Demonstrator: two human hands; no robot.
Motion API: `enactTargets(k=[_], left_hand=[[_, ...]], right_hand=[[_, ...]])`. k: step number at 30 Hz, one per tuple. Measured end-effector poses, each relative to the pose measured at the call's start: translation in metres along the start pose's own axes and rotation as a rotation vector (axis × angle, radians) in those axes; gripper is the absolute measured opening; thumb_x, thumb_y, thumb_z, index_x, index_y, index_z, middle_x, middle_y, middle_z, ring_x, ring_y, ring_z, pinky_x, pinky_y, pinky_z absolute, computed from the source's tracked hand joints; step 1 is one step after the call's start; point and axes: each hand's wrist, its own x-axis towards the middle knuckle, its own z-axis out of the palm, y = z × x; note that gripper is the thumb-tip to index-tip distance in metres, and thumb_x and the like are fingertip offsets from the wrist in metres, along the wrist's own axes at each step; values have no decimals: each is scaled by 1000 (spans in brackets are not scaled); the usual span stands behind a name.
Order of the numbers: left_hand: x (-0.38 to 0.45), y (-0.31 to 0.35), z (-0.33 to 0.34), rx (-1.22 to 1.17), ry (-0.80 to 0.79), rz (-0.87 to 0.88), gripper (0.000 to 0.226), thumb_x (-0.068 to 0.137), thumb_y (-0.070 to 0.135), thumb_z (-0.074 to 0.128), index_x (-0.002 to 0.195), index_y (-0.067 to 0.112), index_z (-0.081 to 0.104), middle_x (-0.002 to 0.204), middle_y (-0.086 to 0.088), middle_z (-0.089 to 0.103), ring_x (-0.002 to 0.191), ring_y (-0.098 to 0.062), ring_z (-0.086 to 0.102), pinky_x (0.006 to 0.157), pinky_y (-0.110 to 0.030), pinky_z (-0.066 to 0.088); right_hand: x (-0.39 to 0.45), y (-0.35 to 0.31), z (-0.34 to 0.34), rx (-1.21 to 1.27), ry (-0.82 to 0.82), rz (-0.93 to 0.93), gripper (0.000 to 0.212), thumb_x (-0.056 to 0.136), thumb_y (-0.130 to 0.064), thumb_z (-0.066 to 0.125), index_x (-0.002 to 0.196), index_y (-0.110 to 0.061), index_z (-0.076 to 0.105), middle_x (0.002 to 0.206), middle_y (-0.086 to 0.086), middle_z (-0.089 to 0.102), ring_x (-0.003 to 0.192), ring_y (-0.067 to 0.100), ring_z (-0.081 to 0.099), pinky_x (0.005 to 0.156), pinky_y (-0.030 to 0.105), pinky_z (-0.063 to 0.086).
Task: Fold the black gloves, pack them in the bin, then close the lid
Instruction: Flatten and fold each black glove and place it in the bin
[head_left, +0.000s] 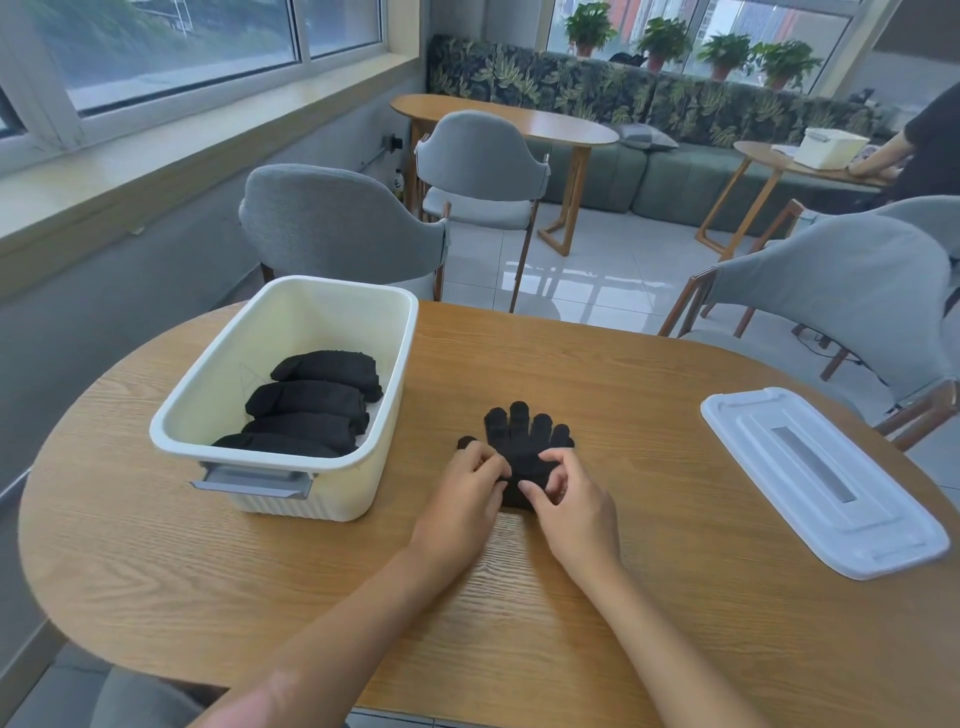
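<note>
Both hands, left hand (475, 475) and right hand (563, 486), pinch the cuff of a flat black knitted glove (524, 441) on the oval wooden table (623, 597); folding is beginning, then comes the cream plastic bin (363, 483).

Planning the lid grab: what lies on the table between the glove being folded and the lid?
Nothing: in the head view, the wooden table is bare between the black glove, held by both hands, and the white lid at right.

Café-like lounge: tables (519, 124), sofa bench (649, 98)
</note>
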Motion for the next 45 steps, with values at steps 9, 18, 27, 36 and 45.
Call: enactTargets(k=[9,18,27,36,45], left_hand=[[-14,-13,1,178,-102,146,38,97,31,60,130,12,62,127,2,63,124,-13,51,101,-23,44],[-7,-11,-2,201,-126,115,40,90,21,59,129,15,60,122,6,61,118,-10,50,92,-21,48],[-3,-11,-2,152,-135,63,33,95,31,63,126,20,59,119,9,58,118,-9,46,92,-26,48],[-12,-8,-17,45,-125,-6,25,98,40,59,117,24,62,105,14,62,100,-1,51,83,-19,44],[10,-1,-13,-76,-47,-249,25,95,45,63,113,28,58,97,15,64,92,-2,59,73,-20,48]], right_hand=[[-20,11,7,-317,144,-402,10,93,-16,67,102,-15,71,103,-6,62,96,10,58,76,22,52],[-22,7,13,-439,0,-358,45,85,-12,65,130,-13,62,126,-1,66,120,16,60,97,33,52],[-19,9,5,-365,5,-328,37,88,-15,69,125,-17,62,116,-5,68,108,13,63,92,31,50],[-29,8,-7,-111,-94,-157,26,99,-32,58,124,-29,57,114,-18,60,106,1,52,90,20,40],[8,-4,-14,182,-182,143,20,96,-33,63,116,-30,58,92,-12,68,85,-1,62,69,16,41]])
